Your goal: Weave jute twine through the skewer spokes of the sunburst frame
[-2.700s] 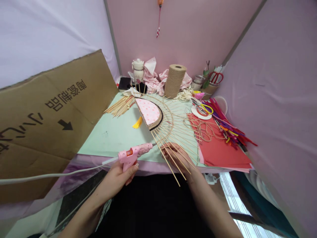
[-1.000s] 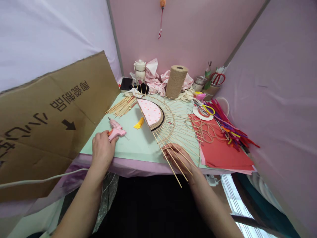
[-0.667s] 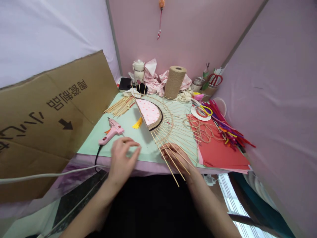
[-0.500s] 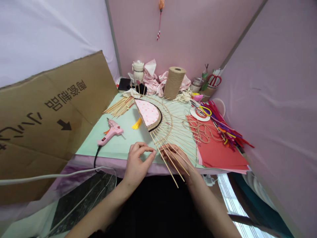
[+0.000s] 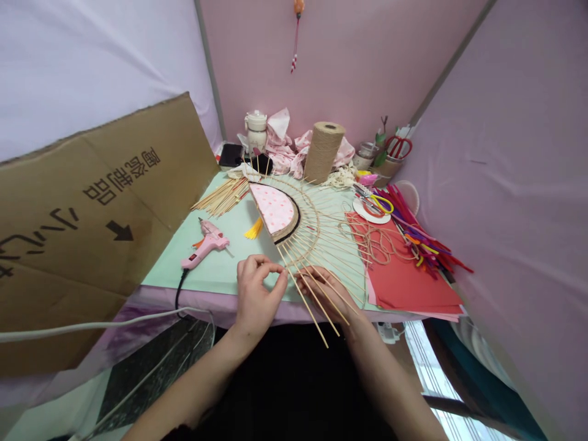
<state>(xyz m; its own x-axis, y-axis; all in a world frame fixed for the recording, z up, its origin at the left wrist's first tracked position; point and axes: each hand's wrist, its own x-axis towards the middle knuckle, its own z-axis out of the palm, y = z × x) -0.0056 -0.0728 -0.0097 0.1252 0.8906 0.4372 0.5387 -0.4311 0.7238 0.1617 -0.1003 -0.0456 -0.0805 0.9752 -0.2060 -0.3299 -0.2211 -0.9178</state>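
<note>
A half-round piece (image 5: pixel 274 211) covered in dotted pink cloth, with a black edge, stands over the green tabletop. Thin wooden sticks (image 5: pixel 316 293) fan out from its curved side, crossed by an arc of twine (image 5: pixel 318 228). My left hand (image 5: pixel 260 294) is just left of the nearest sticks, thumb and forefinger pinched together; what is between them is too small to make out. Beneath the sticks, the fingers of my right hand (image 5: pixel 326 294) are closed around the lower sticks. A yellow tassel (image 5: pixel 254 229) lies under the piece.
A pink glue gun (image 5: pixel 209 244) and a bundle of sticks (image 5: pixel 221 197) lie left. Behind stand a twine cone (image 5: pixel 324 153) and white bottle (image 5: pixel 256 131). Red sheets (image 5: pixel 404 275), scissors (image 5: pixel 379 203) and pipe cleaners (image 5: pixel 429 245) are right. Cardboard (image 5: pixel 105 233) stands far left.
My left hand has risen slightly, its thumb and forefinger now closer to the nearest stick. The lower stick ends have shifted a little left.
</note>
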